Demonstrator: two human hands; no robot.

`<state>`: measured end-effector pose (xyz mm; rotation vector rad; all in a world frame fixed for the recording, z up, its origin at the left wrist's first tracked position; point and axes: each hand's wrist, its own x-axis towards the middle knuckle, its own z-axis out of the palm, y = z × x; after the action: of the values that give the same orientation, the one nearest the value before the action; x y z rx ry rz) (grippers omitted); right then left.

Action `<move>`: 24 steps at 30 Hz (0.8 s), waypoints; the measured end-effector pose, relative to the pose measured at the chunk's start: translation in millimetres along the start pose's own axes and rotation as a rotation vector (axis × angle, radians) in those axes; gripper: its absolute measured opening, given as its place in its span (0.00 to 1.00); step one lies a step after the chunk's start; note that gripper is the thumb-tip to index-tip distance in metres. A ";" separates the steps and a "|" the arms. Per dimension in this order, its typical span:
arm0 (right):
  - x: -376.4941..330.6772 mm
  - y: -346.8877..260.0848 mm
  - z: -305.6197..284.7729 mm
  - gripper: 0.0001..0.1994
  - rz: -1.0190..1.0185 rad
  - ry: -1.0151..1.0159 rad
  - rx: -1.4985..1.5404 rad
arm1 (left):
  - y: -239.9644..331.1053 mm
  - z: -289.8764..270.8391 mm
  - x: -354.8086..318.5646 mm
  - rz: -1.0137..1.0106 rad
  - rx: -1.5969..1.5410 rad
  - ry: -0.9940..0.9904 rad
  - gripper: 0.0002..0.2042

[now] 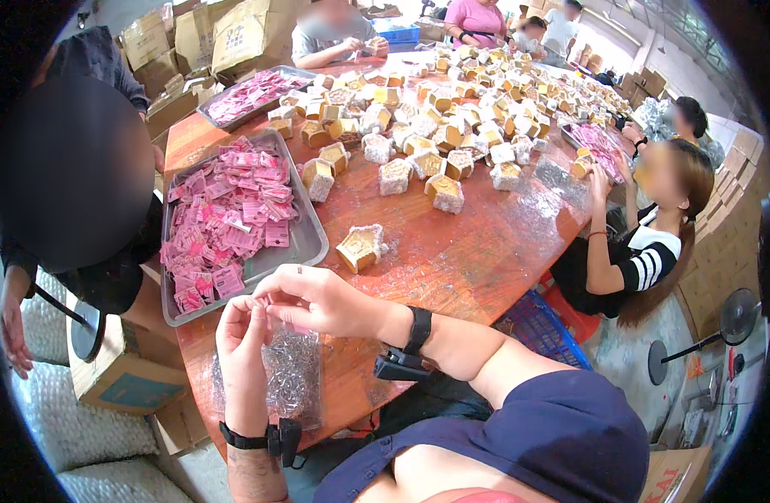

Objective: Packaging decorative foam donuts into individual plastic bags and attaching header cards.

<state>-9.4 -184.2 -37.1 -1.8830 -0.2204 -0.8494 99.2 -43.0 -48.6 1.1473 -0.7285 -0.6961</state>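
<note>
Near the front left edge of the table, my left hand (244, 329) and my right hand (322, 300) meet with their fingertips pinched together. What lies between the fingers is too small to make out; a bit of pink shows just below the right fingers. Under the hands lies a clear bag (294, 384) of small shiny metal pieces. A grey tray (313, 225) heaped with pink printed cards (234, 210) sits just beyond my hands. One small house-shaped ornament (361, 250), yellow with a whitish fluffy trim, rests alone beyond my right hand.
Many similar ornaments (444, 193) cover the far part of the wooden table (477, 260). A second tray of pink cards (259, 94) stands at the far left. People sit around the table, one at the right (624, 251) handling an ornament. Cardboard boxes (121, 369) and a blue crate (546, 329) flank it.
</note>
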 end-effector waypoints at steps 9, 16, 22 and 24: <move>6.4 -7.4 -22.4 0.19 -0.161 -0.178 -0.214 | 18.6 0.5 -7.0 -0.224 -0.176 -0.175 0.07; 9.7 -16.8 -35.0 0.12 -0.068 -0.259 -0.118 | 19.9 6.0 -10.0 -0.324 -0.227 -0.161 0.04; 4.0 -11.7 -23.3 0.07 0.049 -0.083 -0.119 | 8.9 13.1 -7.2 -0.232 -0.251 -0.181 0.03; 2.7 -11.3 -18.5 0.06 0.062 -0.073 -0.152 | 9.3 11.0 -5.7 -0.259 -0.226 -0.166 0.02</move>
<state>-21.5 -195.3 -22.8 -2.0542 -0.1446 -0.7736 88.1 -42.0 -37.8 0.9925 -0.6262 -1.0742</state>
